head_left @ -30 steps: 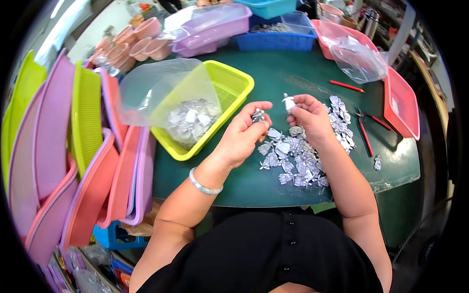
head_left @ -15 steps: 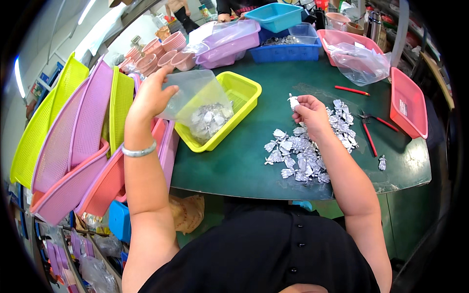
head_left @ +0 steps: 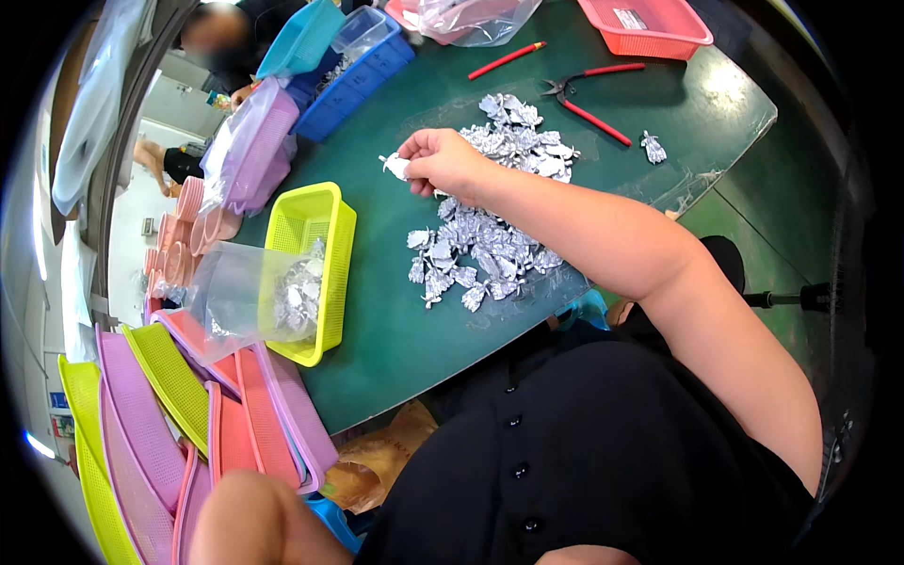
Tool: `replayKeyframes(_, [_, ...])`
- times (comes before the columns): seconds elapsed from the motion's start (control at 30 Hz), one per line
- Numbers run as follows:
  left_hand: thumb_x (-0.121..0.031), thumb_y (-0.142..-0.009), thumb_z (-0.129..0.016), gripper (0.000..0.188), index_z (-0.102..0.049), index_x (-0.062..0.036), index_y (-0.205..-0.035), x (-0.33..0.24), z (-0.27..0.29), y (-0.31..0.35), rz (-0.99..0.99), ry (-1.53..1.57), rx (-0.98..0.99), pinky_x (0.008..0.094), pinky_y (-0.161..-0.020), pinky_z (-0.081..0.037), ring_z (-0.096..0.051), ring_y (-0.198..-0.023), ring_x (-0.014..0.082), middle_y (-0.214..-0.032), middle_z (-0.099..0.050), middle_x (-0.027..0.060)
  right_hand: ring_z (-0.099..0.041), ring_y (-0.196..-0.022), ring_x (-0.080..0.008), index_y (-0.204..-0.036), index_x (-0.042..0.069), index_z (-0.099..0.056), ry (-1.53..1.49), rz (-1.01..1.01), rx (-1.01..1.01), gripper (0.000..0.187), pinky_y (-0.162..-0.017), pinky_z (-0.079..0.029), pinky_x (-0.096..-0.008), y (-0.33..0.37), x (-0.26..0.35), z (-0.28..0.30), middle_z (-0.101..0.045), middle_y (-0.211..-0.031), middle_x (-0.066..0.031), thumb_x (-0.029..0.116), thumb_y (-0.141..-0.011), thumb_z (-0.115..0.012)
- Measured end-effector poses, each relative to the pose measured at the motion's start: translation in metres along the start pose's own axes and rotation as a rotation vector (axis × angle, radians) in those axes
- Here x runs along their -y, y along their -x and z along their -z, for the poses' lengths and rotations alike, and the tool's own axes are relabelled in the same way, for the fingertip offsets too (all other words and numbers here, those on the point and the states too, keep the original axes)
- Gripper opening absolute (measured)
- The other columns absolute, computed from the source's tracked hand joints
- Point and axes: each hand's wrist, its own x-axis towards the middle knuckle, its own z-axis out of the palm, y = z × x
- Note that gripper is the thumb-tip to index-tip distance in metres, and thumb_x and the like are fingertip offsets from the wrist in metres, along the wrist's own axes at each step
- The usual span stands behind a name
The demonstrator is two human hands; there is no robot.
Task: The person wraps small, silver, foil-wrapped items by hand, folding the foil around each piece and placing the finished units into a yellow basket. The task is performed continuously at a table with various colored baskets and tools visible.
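My right hand (head_left: 441,168) is closed, pinching a small silver metal casting (head_left: 395,168) between thumb and fingers. It hovers at the left side of a loose pile of similar silver castings (head_left: 494,250) on the green table. Of my left arm (head_left: 245,523) only a bent part shows at the lower left; the hand itself is out of view. A yellow-green basket (head_left: 345,254) stands left of the pile. In it, and leaning out over its left side, is a clear plastic bag (head_left: 226,292) with several silver castings (head_left: 299,297) at its bottom.
Red-handled cutting pliers (head_left: 595,121), a red pencil-like stick (head_left: 508,60) and one stray casting (head_left: 653,148) lie beyond and right of the pile. Stacked colored baskets (head_left: 141,405) crowd the left. A blue crate (head_left: 377,71) and a pink basket (head_left: 650,38) sit at the far edge. Another person (head_left: 235,47) is behind.
The view has turned, so the table appears tilted. My left hand has left the plastic bag and gone out of view. The bag now slumps leftward. My right hand still holds the casting.
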Motion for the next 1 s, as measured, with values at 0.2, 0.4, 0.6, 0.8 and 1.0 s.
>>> replayKeyframes(0.2, [-0.006, -0.082, -0.049, 0.011, -0.059, -0.0019, -0.081, 0.027, -0.029, -0.019, 0.177, 0.046, 0.256, 0.0209, -0.056, -0.036, -0.048, -0.062, 0.0088, -0.074, -0.057, 0.0052, -0.055, -0.056, -0.0127, -0.093, -0.004, -0.053, 0.014, 0.031, -0.024, 0.021, -0.047, -0.044, -0.0237, -0.004, -0.001, 0.002, -0.056, -0.071, -0.0069, -0.002, -0.072, -0.055])
replayKeyframes(0.4, [-0.007, -0.083, -0.048, 0.011, -0.058, -0.0024, -0.081, 0.035, -0.036, -0.022, 0.235, 0.071, 0.309, 0.0209, -0.053, -0.036, -0.048, -0.06, 0.0088, -0.074, -0.057, 0.0052, -0.055, -0.056, -0.0121, -0.092, -0.004, -0.054, 0.046, 0.035, -0.011, 0.02, -0.047, -0.044, -0.0236, -0.005, -0.003, 0.004, -0.056, -0.073, -0.0076, -0.001, -0.072, -0.055])
replayKeyframes(0.6, [-0.008, -0.083, -0.048, 0.011, -0.057, -0.0029, -0.08, 0.036, -0.038, -0.025, 0.27, 0.09, 0.339, 0.0208, -0.051, -0.035, -0.047, -0.058, 0.0089, -0.074, -0.057, 0.0052, -0.056, -0.051, -0.0141, -0.083, -0.002, -0.055, -0.016, 0.061, -0.039, 0.017, -0.042, -0.044, -0.0258, -0.009, -0.005, 0.005, -0.057, -0.069, -0.0095, -0.004, -0.067, -0.056])
replayKeyframes(0.8, [-0.009, -0.083, -0.048, 0.01, -0.056, -0.0034, -0.08, 0.03, -0.041, -0.025, 0.283, 0.094, 0.326, 0.0208, -0.048, -0.035, -0.047, -0.056, 0.0089, -0.073, -0.057, 0.0052, -0.054, -0.055, -0.011, -0.09, -0.003, -0.054, 0.031, 0.051, -0.02, 0.018, -0.045, -0.044, -0.0224, -0.001, 0.002, 0.001, -0.056, -0.073, -0.0071, -0.001, -0.073, -0.055])
replayKeyframes(1.0, [-0.01, -0.084, -0.047, 0.01, -0.055, -0.0039, -0.08, 0.035, -0.04, -0.03, 0.274, 0.122, 0.292, 0.0207, -0.046, -0.034, -0.046, -0.054, 0.0089, -0.073, -0.056, 0.0052, -0.054, -0.054, -0.0108, -0.088, -0.002, -0.054, 0.002, 0.057, -0.031, 0.017, -0.045, -0.043, -0.0223, -0.006, 0.0, 0.003, -0.057, -0.069, -0.0066, -0.002, -0.072, -0.055])
